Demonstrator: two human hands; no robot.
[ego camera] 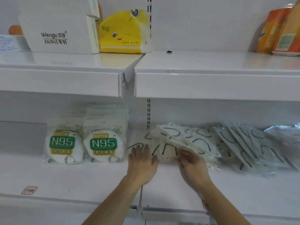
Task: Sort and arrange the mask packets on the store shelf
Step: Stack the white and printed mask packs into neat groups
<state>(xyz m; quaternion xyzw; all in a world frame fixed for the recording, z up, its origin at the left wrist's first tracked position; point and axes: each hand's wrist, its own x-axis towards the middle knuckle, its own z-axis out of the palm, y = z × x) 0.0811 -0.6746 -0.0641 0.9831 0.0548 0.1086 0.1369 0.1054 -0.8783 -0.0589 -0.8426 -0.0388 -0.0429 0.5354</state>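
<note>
With the left hand (pixel 142 164) flat and unclenched steadying the loose mask packets (pixel 183 142) on the lower shelf (pixel 97 177), keep the right hand (pixel 192 166) grip pinching the pile's front edge and square it.

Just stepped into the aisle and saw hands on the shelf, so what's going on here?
A person is sorting mask packets on the lower shelf. The left hand rests open on a flat packet, while the right hand grips the loose pile of clear mask packets. Two N95 packets stand upright to the left.
</note>
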